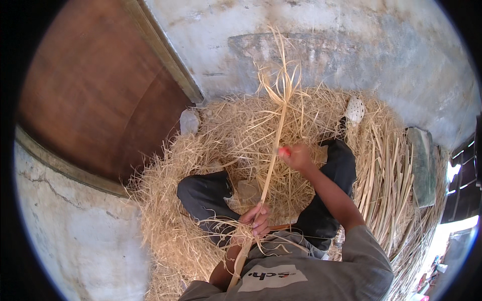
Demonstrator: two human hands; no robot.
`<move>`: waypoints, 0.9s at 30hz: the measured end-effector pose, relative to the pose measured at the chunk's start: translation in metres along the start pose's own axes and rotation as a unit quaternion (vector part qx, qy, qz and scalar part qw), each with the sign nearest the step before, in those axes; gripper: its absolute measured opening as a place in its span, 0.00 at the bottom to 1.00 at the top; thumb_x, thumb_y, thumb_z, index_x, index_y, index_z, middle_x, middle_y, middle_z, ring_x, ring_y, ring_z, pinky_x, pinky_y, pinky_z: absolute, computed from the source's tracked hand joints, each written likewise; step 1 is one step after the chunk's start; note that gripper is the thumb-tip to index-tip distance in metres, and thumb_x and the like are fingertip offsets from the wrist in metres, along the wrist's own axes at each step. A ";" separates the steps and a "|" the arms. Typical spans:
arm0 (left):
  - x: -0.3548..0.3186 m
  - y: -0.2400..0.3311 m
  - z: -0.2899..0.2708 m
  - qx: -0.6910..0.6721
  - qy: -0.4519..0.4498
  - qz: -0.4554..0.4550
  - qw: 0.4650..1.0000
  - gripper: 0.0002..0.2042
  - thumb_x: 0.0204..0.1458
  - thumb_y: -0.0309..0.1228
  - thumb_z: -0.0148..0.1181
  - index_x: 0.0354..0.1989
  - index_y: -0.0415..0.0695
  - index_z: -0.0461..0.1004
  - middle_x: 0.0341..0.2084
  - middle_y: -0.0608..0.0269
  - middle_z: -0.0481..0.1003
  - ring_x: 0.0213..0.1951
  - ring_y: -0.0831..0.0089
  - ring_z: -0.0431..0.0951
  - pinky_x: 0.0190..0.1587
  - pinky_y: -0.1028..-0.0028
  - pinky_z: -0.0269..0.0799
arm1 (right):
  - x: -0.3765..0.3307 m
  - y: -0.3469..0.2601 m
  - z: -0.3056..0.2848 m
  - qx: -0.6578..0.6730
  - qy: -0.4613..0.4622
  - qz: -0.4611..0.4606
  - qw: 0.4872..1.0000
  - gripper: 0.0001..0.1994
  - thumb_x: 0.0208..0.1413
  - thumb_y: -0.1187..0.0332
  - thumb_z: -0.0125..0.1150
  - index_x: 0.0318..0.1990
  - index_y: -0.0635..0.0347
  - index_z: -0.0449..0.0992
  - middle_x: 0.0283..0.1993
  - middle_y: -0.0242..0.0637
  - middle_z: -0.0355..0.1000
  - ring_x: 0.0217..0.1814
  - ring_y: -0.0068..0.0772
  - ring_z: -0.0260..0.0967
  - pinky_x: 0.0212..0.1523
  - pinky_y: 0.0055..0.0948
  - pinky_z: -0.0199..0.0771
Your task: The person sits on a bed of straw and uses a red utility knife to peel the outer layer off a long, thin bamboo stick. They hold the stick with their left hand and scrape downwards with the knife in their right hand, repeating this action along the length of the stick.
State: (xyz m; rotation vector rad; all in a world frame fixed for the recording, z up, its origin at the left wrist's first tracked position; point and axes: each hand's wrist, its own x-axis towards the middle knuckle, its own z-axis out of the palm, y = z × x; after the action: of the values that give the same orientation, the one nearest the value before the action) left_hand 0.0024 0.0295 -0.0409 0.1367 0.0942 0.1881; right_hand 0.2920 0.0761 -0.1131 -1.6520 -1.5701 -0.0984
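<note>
A long, pale cane strip (271, 173) runs from beside my body up and away toward the wall. At its far end a tuft of thin curled shavings (284, 93) stays attached. My left hand (257, 219) is closed around the strip's near part, with loose curls hanging about the wrist. Farther up, my right hand (299, 158) is closed on a small red-ended tool (284, 151) set against the strip's right side. Its working edge is too small to make out, so I cannot tell its exact kind.
Pale shavings (241, 133) lie heaped around my bent legs. Long cane sticks (379, 185) lie at the right, beside a greenish slab (422, 168). My feet show a white perforated shoe (355, 110) and a pale shoe (190, 121). A brown door (100, 85) and grey wall (321, 55) stand beyond.
</note>
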 end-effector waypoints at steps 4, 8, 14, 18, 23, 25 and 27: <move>-0.014 -0.008 0.003 0.033 0.030 0.001 0.999 0.16 0.68 0.40 0.30 0.38 0.43 0.63 0.11 0.70 0.58 0.10 0.79 0.59 0.17 0.78 0.57 | 0.002 -0.008 -0.004 0.037 0.047 0.067 0.996 0.28 0.56 0.46 0.53 0.17 0.63 0.69 0.12 0.47 0.59 0.15 0.50 0.64 0.19 0.44 0.62; -0.026 -0.019 0.023 0.076 0.056 -0.021 0.995 0.16 0.68 0.40 0.31 0.38 0.43 0.64 0.11 0.71 0.56 0.10 0.78 0.59 0.17 0.78 0.57 | 0.041 0.041 -0.020 -0.019 0.083 0.157 0.984 0.25 0.55 0.47 0.54 0.22 0.62 0.74 0.16 0.50 0.65 0.20 0.54 0.67 0.23 0.46 0.65; -0.032 -0.013 0.047 0.213 0.171 0.006 0.962 0.19 0.67 0.42 0.35 0.37 0.39 0.66 0.11 0.68 0.60 0.12 0.78 0.62 0.18 0.79 0.59 | 0.069 0.074 -0.021 -0.115 0.083 0.166 0.976 0.27 0.57 0.44 0.48 0.22 0.61 0.75 0.18 0.50 0.69 0.22 0.56 0.69 0.25 0.47 0.67; -0.026 -0.002 0.041 0.292 0.209 0.013 0.933 0.20 0.66 0.43 0.39 0.36 0.36 0.68 0.11 0.69 0.60 0.12 0.79 0.61 0.19 0.80 0.59 | 0.080 0.060 -0.024 -0.091 0.042 0.249 0.963 0.31 0.59 0.42 0.46 0.24 0.67 0.74 0.23 0.57 0.70 0.28 0.60 0.69 0.30 0.51 0.66; -0.004 0.011 0.038 0.323 0.262 0.045 0.909 0.19 0.65 0.43 0.43 0.37 0.37 0.69 0.12 0.69 0.61 0.14 0.81 0.62 0.19 0.80 0.59 | 0.038 0.069 0.009 0.197 -0.096 0.297 0.930 0.25 0.57 0.48 0.50 0.25 0.66 0.72 0.20 0.53 0.66 0.24 0.55 0.65 0.27 0.47 0.62; 0.002 0.020 0.023 0.340 0.265 0.080 0.899 0.19 0.65 0.43 0.43 0.38 0.38 0.70 0.13 0.69 0.63 0.15 0.82 0.61 0.20 0.81 0.58 | 0.015 0.029 0.020 0.060 -0.132 0.211 0.967 0.17 0.53 0.54 0.57 0.25 0.61 0.74 0.19 0.49 0.66 0.23 0.53 0.67 0.25 0.42 0.64; 0.010 0.030 0.024 0.346 0.268 0.095 0.894 0.19 0.65 0.43 0.44 0.38 0.37 0.71 0.13 0.69 0.63 0.16 0.81 0.61 0.20 0.80 0.58 | 0.008 -0.029 0.001 0.126 -0.127 0.007 0.984 0.15 0.47 0.53 0.64 0.23 0.56 0.74 0.18 0.42 0.67 0.21 0.48 0.69 0.22 0.37 0.66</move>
State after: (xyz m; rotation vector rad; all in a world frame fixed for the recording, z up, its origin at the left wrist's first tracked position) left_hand 0.0093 0.0573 -0.0137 0.8094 0.7043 0.3799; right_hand 0.2682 0.0796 -0.0947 -1.5195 -1.6812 0.3179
